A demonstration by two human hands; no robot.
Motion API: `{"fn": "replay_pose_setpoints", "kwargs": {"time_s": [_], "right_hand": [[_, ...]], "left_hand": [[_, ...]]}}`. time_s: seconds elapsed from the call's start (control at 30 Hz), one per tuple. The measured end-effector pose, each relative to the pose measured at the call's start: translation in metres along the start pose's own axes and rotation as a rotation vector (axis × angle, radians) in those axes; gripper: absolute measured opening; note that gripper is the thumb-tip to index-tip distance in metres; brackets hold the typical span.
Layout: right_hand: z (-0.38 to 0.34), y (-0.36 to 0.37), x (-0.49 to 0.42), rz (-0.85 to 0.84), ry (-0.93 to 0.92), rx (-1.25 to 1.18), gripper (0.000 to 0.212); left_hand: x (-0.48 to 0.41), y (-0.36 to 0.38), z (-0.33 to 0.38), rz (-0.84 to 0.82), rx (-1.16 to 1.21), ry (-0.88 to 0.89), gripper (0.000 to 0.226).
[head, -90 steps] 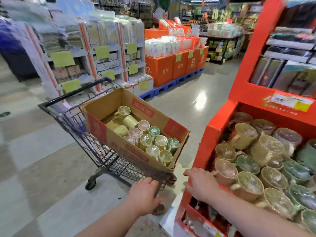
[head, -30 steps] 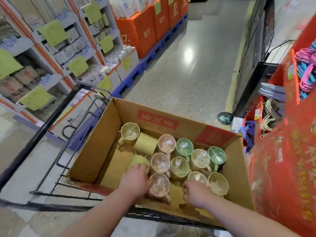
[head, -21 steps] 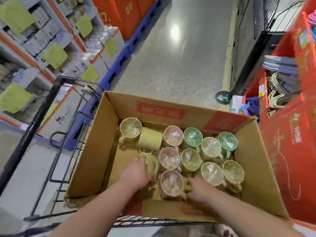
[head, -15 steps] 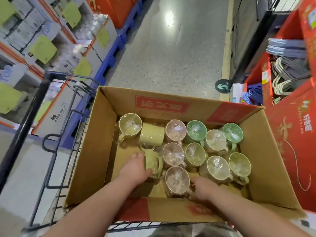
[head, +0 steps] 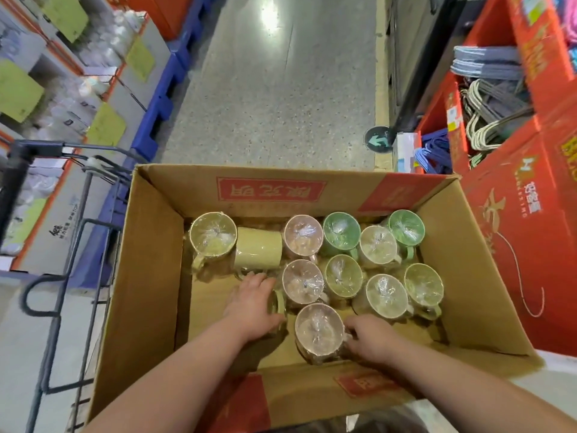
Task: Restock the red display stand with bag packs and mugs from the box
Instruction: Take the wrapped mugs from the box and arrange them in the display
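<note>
To your right, the red display stand (head: 515, 260) fills the edge of the view, its side panel just beside the cardboard box (head: 146, 276). The box sits open on top of the cart (head: 59, 276), whose dark wire frame shows along your left. Inside the box, film-wrapped mugs (head: 377, 251) crowd the far and right part. Most stand mouth up, in yellow, pink and green, and one yellow one lies on its side near the far wall.

Your left hand (head: 253, 310) is down in the middle of the box, palm down, with its fingers curled over a yellow mug (head: 278, 303). That mug lies under the hand, and only its handle edge shows to the right of it. Your right hand (head: 371, 342) is at the near side, fingers wrapped round the right flank of a pink mug (head: 317, 329). This mug stands upright, directly left of the hand and touching it. Whether either mug is off the box bottom cannot be told.
</note>
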State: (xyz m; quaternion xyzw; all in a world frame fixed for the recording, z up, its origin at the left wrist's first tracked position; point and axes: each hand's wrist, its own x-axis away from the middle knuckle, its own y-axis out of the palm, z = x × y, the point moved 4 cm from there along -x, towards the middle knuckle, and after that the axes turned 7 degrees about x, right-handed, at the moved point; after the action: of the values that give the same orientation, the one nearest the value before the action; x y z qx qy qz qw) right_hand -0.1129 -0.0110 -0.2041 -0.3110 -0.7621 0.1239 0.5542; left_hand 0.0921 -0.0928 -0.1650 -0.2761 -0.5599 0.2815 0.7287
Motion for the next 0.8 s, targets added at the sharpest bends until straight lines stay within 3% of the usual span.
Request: {"fn": "replay_pose_setpoints", "kwargs": {"time_s": [0.2, 0.4, 0.5, 0.63, 0.8], "right_hand": [[0.007, -0.003, 0.017, 0.044, -0.018, -0.007, 0.005], [0.015, -0.012, 0.027, 0.093, 0.033, -0.050, 0.023], [0.012, -0.020, 0.031, 0.106, 0.019, -0.012, 0.005], [0.008, -0.026, 0.035, 0.120, 0.013, -0.037, 0.018], [0.009, -0.026, 0.038, 0.151, 0.022, -0.041, 0.008]], "left_hand": [[-0.007, 0.008, -0.002, -0.083, -0.011, -0.004, 0.086], [0.000, 0.008, -0.004, -0.053, 0.032, -0.060, 0.084], [0.007, 0.006, -0.010, -0.038, 0.039, -0.129, 0.076], [0.011, 0.007, -0.024, 0.012, 0.116, -0.208, 0.067], [0.012, 0.003, -0.033, 0.109, 0.183, -0.280, 0.064]]}}
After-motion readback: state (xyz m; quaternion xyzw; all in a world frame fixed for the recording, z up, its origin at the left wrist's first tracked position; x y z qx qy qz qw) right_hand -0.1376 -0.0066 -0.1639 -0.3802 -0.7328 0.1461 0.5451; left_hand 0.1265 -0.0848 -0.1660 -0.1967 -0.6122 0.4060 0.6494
